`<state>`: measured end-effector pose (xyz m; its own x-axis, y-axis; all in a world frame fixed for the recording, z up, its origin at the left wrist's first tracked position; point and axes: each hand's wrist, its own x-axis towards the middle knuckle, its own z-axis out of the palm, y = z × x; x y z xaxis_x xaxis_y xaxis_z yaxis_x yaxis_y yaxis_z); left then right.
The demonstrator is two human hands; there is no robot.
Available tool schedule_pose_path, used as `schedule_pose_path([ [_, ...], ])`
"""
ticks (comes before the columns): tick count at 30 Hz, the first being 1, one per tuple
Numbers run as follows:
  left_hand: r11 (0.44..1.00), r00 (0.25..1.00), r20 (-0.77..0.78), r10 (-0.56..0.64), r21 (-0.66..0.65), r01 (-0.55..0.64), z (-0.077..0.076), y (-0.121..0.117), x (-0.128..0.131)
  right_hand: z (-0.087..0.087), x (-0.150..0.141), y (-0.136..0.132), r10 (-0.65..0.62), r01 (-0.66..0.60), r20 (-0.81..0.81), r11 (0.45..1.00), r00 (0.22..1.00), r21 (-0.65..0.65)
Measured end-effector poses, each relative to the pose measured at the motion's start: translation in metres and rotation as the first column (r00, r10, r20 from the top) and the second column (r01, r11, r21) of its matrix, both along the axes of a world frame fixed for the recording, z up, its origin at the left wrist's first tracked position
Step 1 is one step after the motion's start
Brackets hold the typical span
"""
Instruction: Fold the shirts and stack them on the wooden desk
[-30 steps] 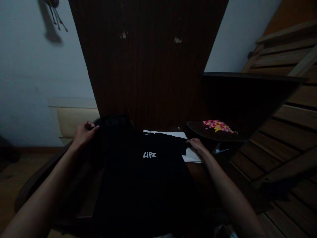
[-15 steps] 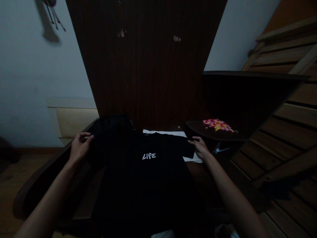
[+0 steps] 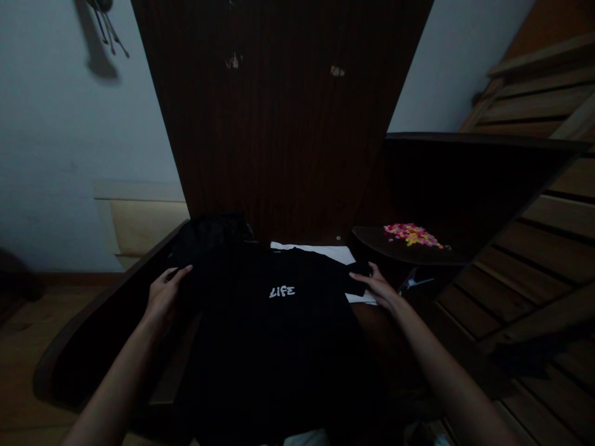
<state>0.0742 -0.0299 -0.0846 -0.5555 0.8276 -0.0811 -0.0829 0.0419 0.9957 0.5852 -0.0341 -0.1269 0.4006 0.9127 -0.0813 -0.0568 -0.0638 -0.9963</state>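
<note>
A black T-shirt [image 3: 283, 334] with small white lettering lies spread out in front of me, its neck end away from me. The lettering looks upside down from here. At the shirt's left sleeve area, my left hand [image 3: 163, 294] is closed on the dark cloth. My right hand [image 3: 374, 285] pinches the sleeve on the right side, thumb and fingers around its edge. White cloth or paper [image 3: 341, 253] shows from beneath the shirt's far right shoulder. In the dim light, the shirt's lower edge blends into the dark surface.
A dark wooden panel [image 3: 283, 136] rises behind the shirt. Pink and yellow bits [image 3: 413, 235] lie on a low shelf at right, above a pale scissor-like object [image 3: 413, 282]. A dark bundle [image 3: 209, 235] sits at back left. Wooden slats [image 3: 553, 241] stand far right.
Both hands have moved inward slightly, the left one also lower toward me. The right sleeve now folds over at my fingers. The whole view has shifted a little.
</note>
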Motion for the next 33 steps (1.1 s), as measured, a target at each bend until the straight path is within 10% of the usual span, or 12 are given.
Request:
schedule_pose_path([
  [7, 0.981, 0.843, -0.503, 0.188, 0.139, -0.136, 0.01, 0.016, -0.009, -0.001, 0.006, -0.002, -0.009, 0.002, 0.195, 0.999, 0.981, 0.035],
  [15, 0.981, 0.725, -0.661, 0.193, 0.155, -0.119, 0.031, 0.025, -0.006, -0.003, 0.019, 0.002, -0.015, 0.106, 0.656, 0.989, 0.755, -0.099],
  [23, 0.986, 0.751, -0.641, 0.16, 0.132, -0.098, 0.026, 0.025, -0.008, 0.014, 0.008, -0.005, 0.078, -0.01, 0.519, 0.991, 0.851, -0.133],
  [33, 0.989, 0.778, -0.613, 0.135, 0.137, -0.064, 0.027, 0.028, -0.009, 0.018, -0.003, -0.011, -0.093, 0.153, 0.293, 0.97, 0.952, -0.19],
])
